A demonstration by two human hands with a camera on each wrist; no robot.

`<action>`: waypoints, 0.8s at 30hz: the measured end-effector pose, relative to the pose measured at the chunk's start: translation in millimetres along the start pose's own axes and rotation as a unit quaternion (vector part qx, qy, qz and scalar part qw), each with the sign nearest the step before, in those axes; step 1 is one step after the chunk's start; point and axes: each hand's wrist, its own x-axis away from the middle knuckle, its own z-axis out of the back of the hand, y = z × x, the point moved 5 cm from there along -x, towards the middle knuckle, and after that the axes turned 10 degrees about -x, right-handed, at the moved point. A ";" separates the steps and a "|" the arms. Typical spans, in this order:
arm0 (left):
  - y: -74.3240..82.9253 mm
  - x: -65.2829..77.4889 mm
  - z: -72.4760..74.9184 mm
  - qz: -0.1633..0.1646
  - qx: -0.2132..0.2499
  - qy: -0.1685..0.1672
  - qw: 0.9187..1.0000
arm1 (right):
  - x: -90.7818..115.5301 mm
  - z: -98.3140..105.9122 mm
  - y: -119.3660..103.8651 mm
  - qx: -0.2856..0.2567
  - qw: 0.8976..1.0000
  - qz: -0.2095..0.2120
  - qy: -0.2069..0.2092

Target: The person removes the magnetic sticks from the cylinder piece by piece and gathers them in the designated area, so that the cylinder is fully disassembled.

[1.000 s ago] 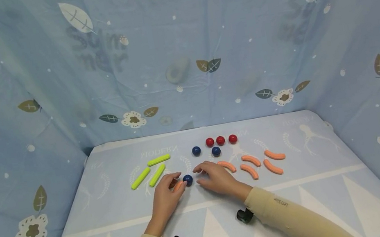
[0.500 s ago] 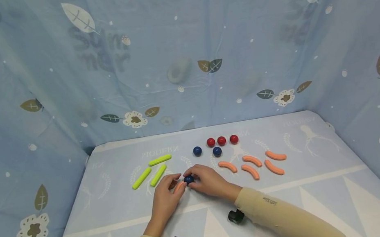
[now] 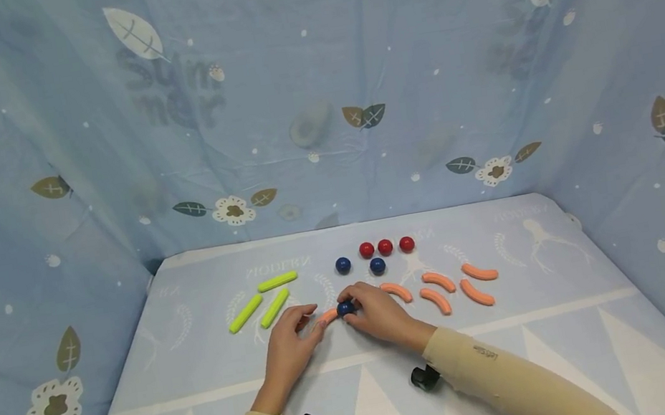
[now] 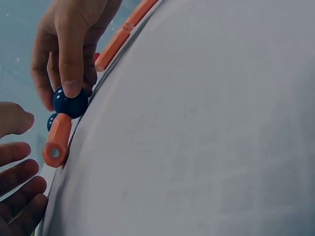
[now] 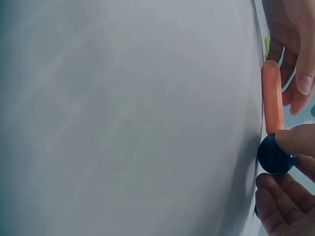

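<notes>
My right hand (image 3: 381, 310) pinches a dark blue ball (image 3: 344, 308) between thumb and fingers. An orange curved stick (image 3: 328, 316) joins end-on to that ball, and a small pale disc shows in its free end (image 4: 55, 153) in the left wrist view. Beside this free end is my left hand (image 3: 289, 343), fingers spread and loosely bent, holding nothing. A gap between the left fingers and the stick shows in the left wrist view. In the right wrist view the ball (image 5: 274, 155) sits between the right thumb and fingertips, low over the table.
Lime-green sticks (image 3: 274, 308) lie left of the hands. Several more orange curved sticks (image 3: 438, 283) are spread to the right. Behind stand two blue balls (image 3: 343, 265) and three red balls (image 3: 385, 248). A patterned cloth (image 3: 302, 96) hangs beyond the table's far edge.
My right hand came left, took hold of the blue ball and drew back right with it. The orange stick moved along with the ball, out of my left hand's fingers.
</notes>
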 end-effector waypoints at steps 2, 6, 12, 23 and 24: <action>-0.2 -0.5 -1.5 0.000 -0.009 0.000 1.000 | 1.6 2.3 2.0 -0.002 1.000 -0.008 0.001; 1.7 -2.8 -5.4 -0.003 -0.020 0.000 1.000 | 3.5 6.3 4.5 -0.002 1.000 -0.019 0.003; 8.8 -7.3 -12.3 -0.007 -0.026 -0.006 1.000 | 5.1 7.9 4.4 -0.002 1.000 -0.009 0.010; 16.4 -12.1 -16.9 0.000 -0.050 -0.005 0.999 | 4.9 6.4 4.4 -0.005 1.000 -0.011 0.014; 16.5 -12.2 -17.1 0.000 -0.050 -0.004 0.999 | 5.0 6.1 4.5 -0.004 1.000 -0.010 0.014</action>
